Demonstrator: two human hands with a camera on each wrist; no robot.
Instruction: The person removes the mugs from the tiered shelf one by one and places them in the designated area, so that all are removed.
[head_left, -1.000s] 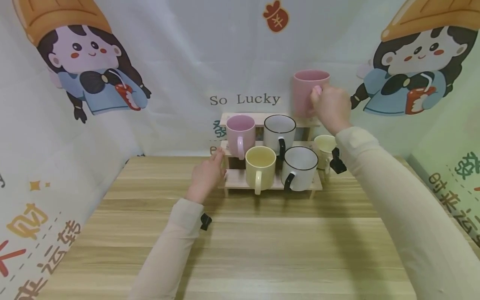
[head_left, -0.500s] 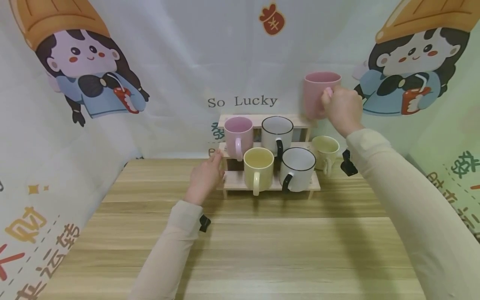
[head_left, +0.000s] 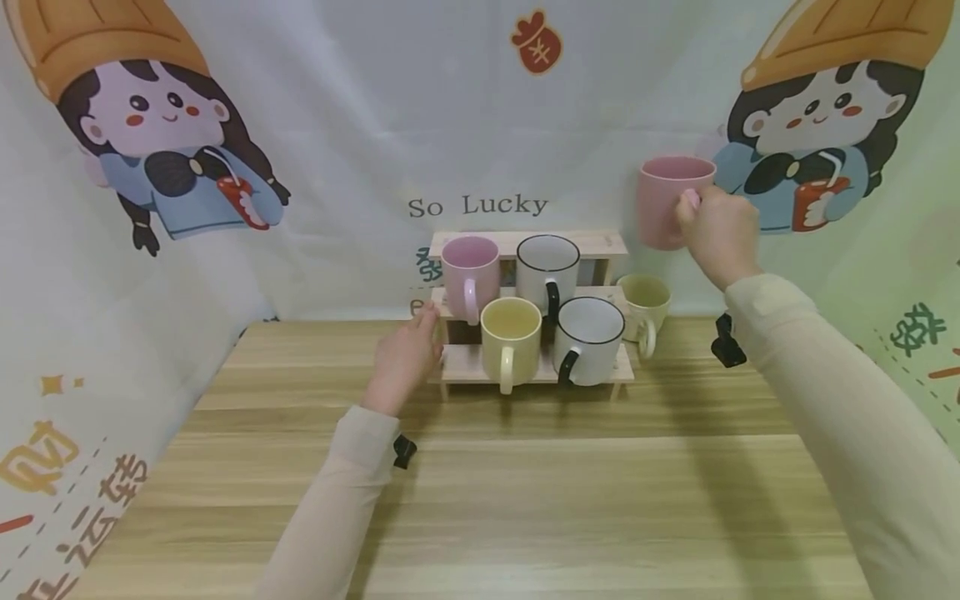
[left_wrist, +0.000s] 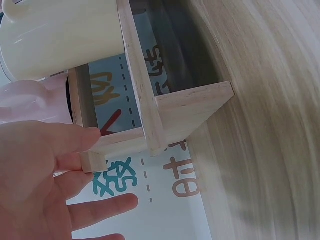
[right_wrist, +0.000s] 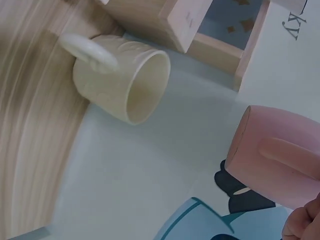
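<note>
My right hand [head_left: 723,233] grips a pink mug [head_left: 662,204] by its handle and holds it upright in the air, right of the top tier of a wooden step rack [head_left: 461,364]. In the right wrist view the pink mug [right_wrist: 277,155] shows its side and base edge, with only part of my hand [right_wrist: 305,222] in view. With thumb and index finger my left hand [left_wrist: 45,185] pinches the left end of the rack's middle tier [left_wrist: 94,161]. A lilac mug [head_left: 471,275] and a white black-rimmed mug [head_left: 538,271] stand on that tier.
On the lowest tier are a yellow mug [head_left: 512,354] and another white black-rimmed mug [head_left: 587,348]. A cream mug [head_left: 645,304] stands on the wooden table [head_left: 570,500] right of the rack. A printed cloth [head_left: 337,150] hangs close behind.
My right hand has carried the pink mug to the right and slightly down, from over the top tier to beyond its right end. The left hand keeps its place at the rack.
</note>
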